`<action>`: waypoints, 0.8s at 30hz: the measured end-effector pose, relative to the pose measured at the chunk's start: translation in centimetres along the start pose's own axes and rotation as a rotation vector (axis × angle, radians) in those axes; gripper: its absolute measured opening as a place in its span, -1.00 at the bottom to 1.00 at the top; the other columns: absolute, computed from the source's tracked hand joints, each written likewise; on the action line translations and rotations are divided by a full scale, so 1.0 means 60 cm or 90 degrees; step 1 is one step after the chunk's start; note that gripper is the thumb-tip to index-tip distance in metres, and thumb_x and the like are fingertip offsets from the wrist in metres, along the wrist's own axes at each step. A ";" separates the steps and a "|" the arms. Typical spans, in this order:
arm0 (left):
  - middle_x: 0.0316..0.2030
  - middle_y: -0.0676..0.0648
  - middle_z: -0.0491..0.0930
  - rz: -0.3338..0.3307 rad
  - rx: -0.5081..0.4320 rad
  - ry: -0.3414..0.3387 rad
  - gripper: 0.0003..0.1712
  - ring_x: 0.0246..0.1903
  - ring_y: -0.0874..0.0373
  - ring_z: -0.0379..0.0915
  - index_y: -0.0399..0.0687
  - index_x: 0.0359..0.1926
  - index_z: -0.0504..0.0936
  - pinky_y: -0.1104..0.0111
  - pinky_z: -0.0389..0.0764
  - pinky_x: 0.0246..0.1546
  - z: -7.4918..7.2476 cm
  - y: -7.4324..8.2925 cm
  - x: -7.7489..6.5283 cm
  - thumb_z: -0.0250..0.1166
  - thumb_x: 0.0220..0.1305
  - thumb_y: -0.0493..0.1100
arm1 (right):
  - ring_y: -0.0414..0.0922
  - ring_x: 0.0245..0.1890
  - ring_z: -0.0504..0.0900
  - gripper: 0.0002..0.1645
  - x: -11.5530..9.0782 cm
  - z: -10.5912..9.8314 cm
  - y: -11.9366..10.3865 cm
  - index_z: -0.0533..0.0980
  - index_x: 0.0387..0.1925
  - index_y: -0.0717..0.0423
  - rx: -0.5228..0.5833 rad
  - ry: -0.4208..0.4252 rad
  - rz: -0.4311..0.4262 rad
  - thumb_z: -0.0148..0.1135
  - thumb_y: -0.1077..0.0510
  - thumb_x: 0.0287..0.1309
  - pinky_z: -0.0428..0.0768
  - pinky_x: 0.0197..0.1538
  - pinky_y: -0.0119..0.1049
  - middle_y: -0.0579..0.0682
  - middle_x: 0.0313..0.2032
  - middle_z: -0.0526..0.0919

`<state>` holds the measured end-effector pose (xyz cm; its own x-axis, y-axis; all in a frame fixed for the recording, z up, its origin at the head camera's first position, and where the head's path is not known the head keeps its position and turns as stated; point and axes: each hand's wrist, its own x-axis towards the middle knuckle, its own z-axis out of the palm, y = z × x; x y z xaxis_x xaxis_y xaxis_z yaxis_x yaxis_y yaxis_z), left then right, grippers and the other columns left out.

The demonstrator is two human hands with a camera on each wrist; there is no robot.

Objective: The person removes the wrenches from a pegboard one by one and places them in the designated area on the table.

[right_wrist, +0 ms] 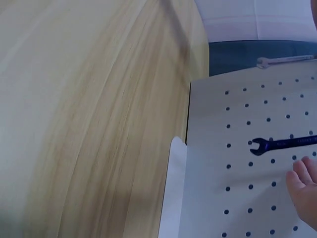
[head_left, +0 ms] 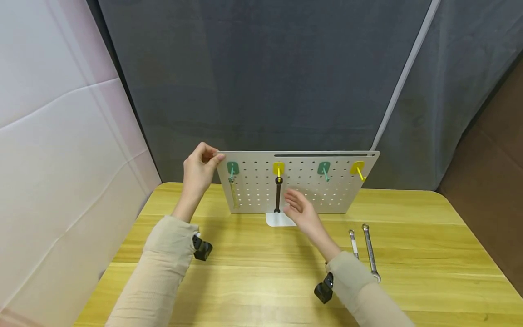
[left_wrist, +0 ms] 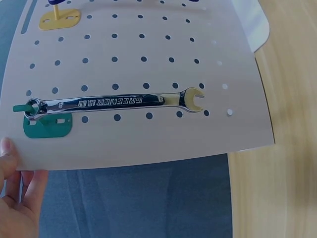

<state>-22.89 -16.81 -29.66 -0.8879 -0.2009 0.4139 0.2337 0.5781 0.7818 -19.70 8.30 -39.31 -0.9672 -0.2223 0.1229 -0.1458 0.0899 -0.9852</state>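
A white pegboard (head_left: 257, 193) stands upright on the table, and my left hand (head_left: 198, 170) pinches its upper left corner between thumb and fingers. A chrome combination wrench (left_wrist: 119, 102) hangs by its ring end from the left green hook (left_wrist: 47, 126). From the yellow hook (head_left: 278, 167) beside it hangs a dark wrench (head_left: 278, 196). My right hand (head_left: 301, 212) is just right of that dark wrench, its fingers extended and holding nothing. In the right wrist view, the dark wrench's open end (right_wrist: 258, 147) lies close to the fingertips.
Another green hook (head_left: 324, 168) and a yellow hook (head_left: 357, 168) on the board's right half hold nothing. On the table (head_left: 421, 236) to the right lie a small wrench (head_left: 353, 244) and a longer wrench (head_left: 369, 250). A white foot (head_left: 279, 220) juts from under the board.
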 end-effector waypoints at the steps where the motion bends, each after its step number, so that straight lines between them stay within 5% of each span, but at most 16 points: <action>1: -0.24 -0.22 0.60 0.001 0.001 0.000 -0.76 -0.30 0.16 0.41 -0.28 -0.18 0.51 0.57 0.37 -0.30 0.000 0.000 0.000 0.27 0.25 -0.18 | 0.26 0.33 0.29 -0.34 0.001 0.002 0.000 0.15 0.33 0.42 -0.006 -0.001 -0.003 0.06 0.45 0.20 0.21 0.41 0.02 0.41 0.29 0.30; 13: -0.26 -0.24 0.60 0.002 0.005 0.008 -0.77 -0.33 0.17 0.39 -0.29 -0.19 0.51 0.55 0.36 -0.32 -0.002 0.001 0.000 0.28 0.24 -0.19 | 0.13 0.07 0.55 -0.52 -0.002 0.019 -0.010 0.38 0.18 0.32 -0.059 0.014 0.027 0.16 0.34 0.22 0.50 0.20 -0.09 0.30 0.05 0.57; 24: -0.27 -0.24 0.59 0.003 0.007 0.002 -0.76 -0.32 0.16 0.38 -0.29 -0.19 0.50 0.49 0.37 -0.29 -0.003 0.004 -0.001 0.27 0.25 -0.18 | -0.18 -0.25 0.59 -0.50 -0.015 0.023 -0.024 0.37 0.20 0.27 -0.033 -0.002 0.059 0.17 0.29 0.22 0.64 -0.04 -0.26 0.22 -0.11 0.57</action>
<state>-22.74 -16.83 -29.40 -0.8854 -0.2014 0.4188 0.2327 0.5879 0.7747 -18.30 7.01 -38.17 -0.9765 -0.2132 0.0317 -0.0668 0.1595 -0.9849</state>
